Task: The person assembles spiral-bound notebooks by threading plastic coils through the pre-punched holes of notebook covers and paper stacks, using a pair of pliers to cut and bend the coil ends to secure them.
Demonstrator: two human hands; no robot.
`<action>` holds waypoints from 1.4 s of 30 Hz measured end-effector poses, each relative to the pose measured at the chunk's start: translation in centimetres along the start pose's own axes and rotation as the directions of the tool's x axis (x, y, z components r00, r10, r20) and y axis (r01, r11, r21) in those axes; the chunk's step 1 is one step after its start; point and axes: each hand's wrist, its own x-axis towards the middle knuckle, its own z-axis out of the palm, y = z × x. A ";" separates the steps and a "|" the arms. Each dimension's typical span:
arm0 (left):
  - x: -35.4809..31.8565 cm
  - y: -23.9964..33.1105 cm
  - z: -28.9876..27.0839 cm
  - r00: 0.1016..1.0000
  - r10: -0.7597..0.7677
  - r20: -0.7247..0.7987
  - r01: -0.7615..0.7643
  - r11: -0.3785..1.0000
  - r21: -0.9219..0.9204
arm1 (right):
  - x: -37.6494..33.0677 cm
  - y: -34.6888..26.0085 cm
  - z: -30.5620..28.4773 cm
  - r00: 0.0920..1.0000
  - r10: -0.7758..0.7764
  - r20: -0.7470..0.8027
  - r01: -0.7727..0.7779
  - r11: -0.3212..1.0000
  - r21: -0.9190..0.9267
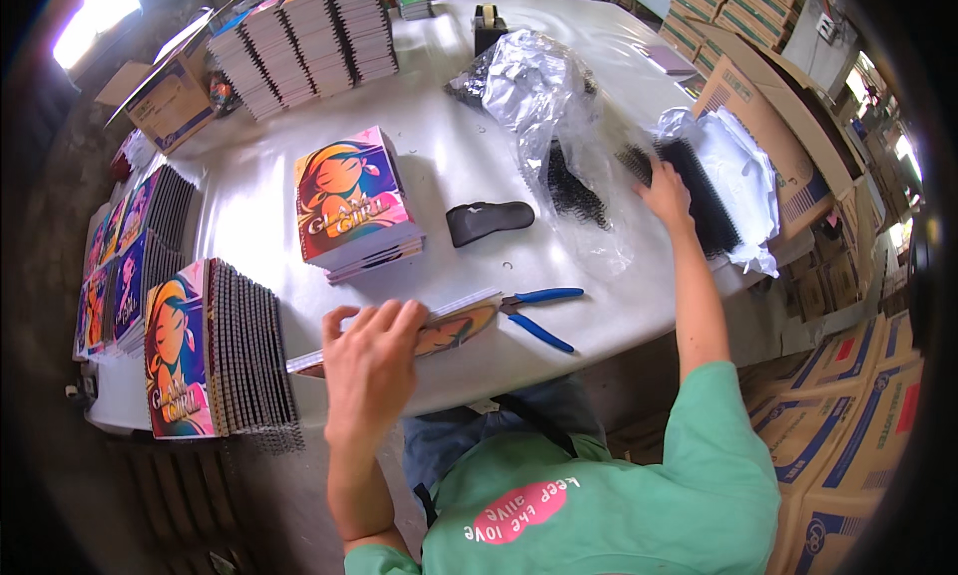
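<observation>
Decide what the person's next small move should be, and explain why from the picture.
Probably, the right hand should bring one black spiral coil from the coil pile toward the notebook. The left hand holds that notebook, no coil shows along its visible edge, and the right hand is at the coils. The coil-bound notebooks at left suggest the pattern.

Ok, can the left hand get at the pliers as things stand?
Probably not without freeing itself first: the left hand is holding a book. The pliers lie just past the book's right end, and nothing covers their blue handles.
</observation>
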 end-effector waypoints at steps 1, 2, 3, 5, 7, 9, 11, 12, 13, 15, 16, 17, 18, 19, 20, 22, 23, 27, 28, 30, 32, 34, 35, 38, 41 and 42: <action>-0.2 0.3 0.1 1.000 -0.010 0.023 0.009 0.999 0.036 | 0.7 0.9 1.5 0.997 -0.058 -0.048 0.055 0.997 -0.048; -0.3 0.4 0.2 0.999 -0.017 0.047 0.013 0.997 0.070 | 1.4 2.1 2.8 0.989 -0.114 -0.095 0.105 0.990 -0.099; -0.2 0.6 0.7 1.000 -0.019 0.007 0.018 0.995 0.094 | 1.8 2.3 3.0 0.993 -0.107 -0.051 0.100 0.988 -0.121; 0.0 0.7 1.2 0.996 -0.020 -0.085 0.033 0.988 0.153 | 2.6 1.7 1.1 0.995 -0.094 0.022 0.096 0.983 -0.158; -0.3 0.3 3.0 0.970 0.050 -0.240 0.021 0.958 0.288 | 3.2 1.4 -0.8 0.985 -0.140 -0.097 0.130 0.986 -0.106; -0.4 0.1 4.1 0.933 0.116 -0.341 0.019 0.929 0.370 | 3.5 1.1 -2.5 0.982 -0.174 -0.069 0.168 0.982 -0.085; -0.4 -0.3 4.4 0.911 0.181 -0.371 -0.031 0.926 0.375 | 3.2 0.5 -4.3 0.980 -0.196 -0.042 0.191 0.976 -0.106; -0.4 -0.5 4.5 0.897 0.212 -0.387 -0.056 0.925 0.376 | 3.3 1.2 -5.1 0.930 -0.267 -0.252 0.262 0.964 -0.054; -0.3 -0.5 4.5 0.899 0.225 -0.375 -0.088 0.934 0.347 | 3.3 2.4 -5.9 0.835 -0.311 -0.453 0.340 0.940 -0.020; -0.4 -0.4 4.1 0.909 0.241 -0.340 -0.139 0.944 0.299 | 1.1 1.8 -9.5 0.710 -0.260 -0.654 0.423 0.900 0.102; -1.0 -0.4 4.3 0.902 0.231 -0.364 -0.120 0.945 0.303 | -2.0 -1.6 -12.5 0.724 -0.199 -0.661 0.437 0.873 0.216; -1.6 -0.1 4.5 0.894 0.222 -0.388 -0.105 0.948 0.301 | -5.1 -4.0 -14.8 0.821 -0.161 -0.548 0.458 0.760 0.462; -2.4 0.1 4.9 0.886 0.212 -0.413 -0.092 0.952 0.292 | -8.5 -6.1 -15.8 0.900 -0.157 -0.406 0.412 0.611 0.676; -2.7 0.1 5.4 0.863 0.221 -0.455 -0.072 0.944 0.322 | -11.8 -7.4 -16.8 0.935 -0.204 -0.291 0.355 0.499 0.791; -2.9 0.3 5.8 0.852 0.195 -0.485 -0.020 0.939 0.342 | -15.6 -8.8 -16.6 0.941 -0.308 -0.141 0.259 0.386 0.885; -2.7 1.0 6.6 0.818 0.165 -0.550 0.075 0.919 0.387 | -21.6 -11.3 -14.9 0.850 -0.512 0.121 0.008 0.243 0.970; -2.5 1.7 6.7 0.830 0.121 -0.545 0.096 0.931 0.353 | -23.4 -12.5 -14.0 0.793 -0.565 0.227 -0.130 0.208 0.969; -2.7 2.3 6.0 0.868 0.032 -0.495 0.095 0.969 0.229 | -25.0 -14.4 -10.8 0.784 -0.597 0.173 -0.275 -0.084 0.958; -2.7 2.2 5.9 0.871 0.037 -0.489 0.065 0.980 0.190 | -24.9 -14.4 -10.4 0.759 -0.638 0.129 -0.169 -0.002 0.986; -2.9 1.3 6.3 0.857 0.133 -0.498 -0.053 0.984 0.171 | -23.8 -13.8 -10.5 0.724 -0.684 0.088 -0.049 0.075 0.996; -2.8 0.2 6.0 0.852 0.191 -0.488 -0.141 0.980 0.138 | -22.5 -13.0 -11.2 0.723 -0.687 0.074 -0.036 0.069 0.997; -2.8 -0.7 5.5 0.872 0.208 -0.443 -0.197 0.978 0.071 | -21.1 -11.8 -12.3 0.758 -0.640 0.127 -0.140 0.030 0.990; -2.8 -1.1 6.1 0.881 0.213 -0.422 -0.215 0.976 0.044 | -20.4 -11.3 -12.6 0.765 -0.632 0.122 -0.106 0.064 0.992; -2.8 0.6 6.7 0.842 0.100 -0.530 -0.112 0.994 0.010 | -19.2 -11.3 -12.3 0.715 -0.699 -0.027 0.317 0.289 0.903; -2.3 2.8 7.9 0.782 -0.033 -0.623 0.020 0.999 -0.028 | -19.3 -12.6 -12.8 0.745 -0.664 -0.068 0.330 0.279 0.902; -2.1 3.3 8.2 0.758 -0.081 -0.648 0.058 0.997 -0.057 | -19.2 -12.6 -12.7 0.742 -0.667 -0.074 0.331 0.269 0.905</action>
